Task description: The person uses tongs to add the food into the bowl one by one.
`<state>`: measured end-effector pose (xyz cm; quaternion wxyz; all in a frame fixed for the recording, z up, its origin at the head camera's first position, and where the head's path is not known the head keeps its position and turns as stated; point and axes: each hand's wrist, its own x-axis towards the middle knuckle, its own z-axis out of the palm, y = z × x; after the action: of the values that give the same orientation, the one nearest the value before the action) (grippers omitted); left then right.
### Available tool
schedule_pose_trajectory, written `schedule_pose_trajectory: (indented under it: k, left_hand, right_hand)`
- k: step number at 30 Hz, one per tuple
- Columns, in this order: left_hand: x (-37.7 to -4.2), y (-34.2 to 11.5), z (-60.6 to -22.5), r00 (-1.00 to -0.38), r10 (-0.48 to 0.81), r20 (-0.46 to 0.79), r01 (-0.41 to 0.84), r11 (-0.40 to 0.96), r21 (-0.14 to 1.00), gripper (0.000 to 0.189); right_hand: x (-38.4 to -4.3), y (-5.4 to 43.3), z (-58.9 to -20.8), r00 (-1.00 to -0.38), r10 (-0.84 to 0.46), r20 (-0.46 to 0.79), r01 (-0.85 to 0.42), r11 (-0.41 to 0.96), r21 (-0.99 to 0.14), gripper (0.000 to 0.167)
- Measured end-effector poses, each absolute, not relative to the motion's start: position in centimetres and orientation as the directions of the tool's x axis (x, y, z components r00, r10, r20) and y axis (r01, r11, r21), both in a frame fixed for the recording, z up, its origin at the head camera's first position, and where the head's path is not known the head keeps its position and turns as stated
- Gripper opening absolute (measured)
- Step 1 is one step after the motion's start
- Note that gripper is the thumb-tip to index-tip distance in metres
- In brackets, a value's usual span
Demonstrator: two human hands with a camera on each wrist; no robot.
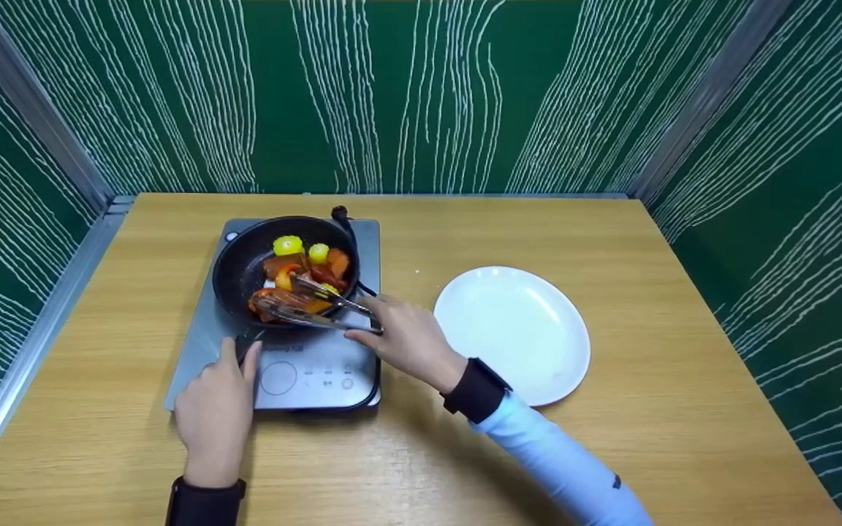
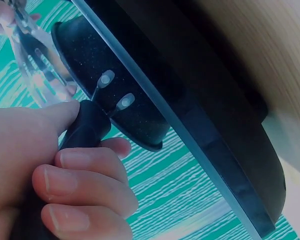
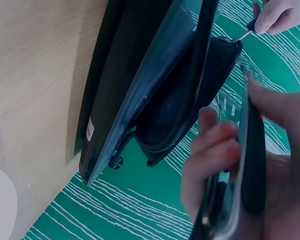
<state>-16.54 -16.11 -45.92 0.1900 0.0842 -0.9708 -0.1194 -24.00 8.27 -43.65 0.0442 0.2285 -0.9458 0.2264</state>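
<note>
A black frying pan [image 1: 242, 274] sits on a silver induction cooker [image 1: 198, 351], and its black handle [image 2: 87, 125] is gripped by my left hand [image 1: 215, 409]. In the left wrist view the fingers curl round that handle. My right hand [image 1: 414, 340] holds metal tongs [image 1: 326, 319] with dark grips, reaching into the pan from the right. The tong ends lie over reddish-brown cooked pieces [image 1: 286, 299] at the pan's near side. Corn pieces [image 1: 287, 245] and an orange chunk [image 1: 338, 261] lie farther back. The food under the tongs is partly hidden.
A white oval plate [image 1: 516, 336] lies to the right of the cooker, partly behind the right wrist. The cooker's black cord and plug [image 1: 340, 213] loop along its right side. Green walls [image 1: 450, 95] with white wavy lines enclose the wooden table [image 1: 684, 409].
</note>
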Motion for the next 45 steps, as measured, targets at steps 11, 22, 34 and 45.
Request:
schedule_pose_trajectory:
  k: [11,22,34,45]
  left_hand:
    - [-16.6,-16.2,-46.2,-0.897,-0.202,0.394,-0.101,0.960,0.263,0.046]
    - [-16.6,-15.8,-46.2,-0.889,-0.195,0.414,-0.101,0.966,0.237,0.047]
    - [-16.8,-15.9,-46.1,-0.916,-0.213,0.341,-0.125,0.957,0.262,0.050]
    - [-16.7,-15.6,-46.3,-0.884,-0.201,0.423,-0.102,0.964,0.246,0.044]
  right_hand:
    - [-22.8,9.8,-44.0,-0.908,-0.381,0.171,-0.416,0.790,-0.450,0.044]
    - [-21.8,16.9,-45.0,-0.952,-0.205,0.227,-0.292,0.828,-0.478,0.033]
    - [-21.9,25.1,-47.4,-0.974,0.103,0.203,0.020,0.928,-0.372,0.042]
    - [-22.1,25.8,-49.5,-0.971,0.198,0.131,0.147,0.936,-0.319,0.049]
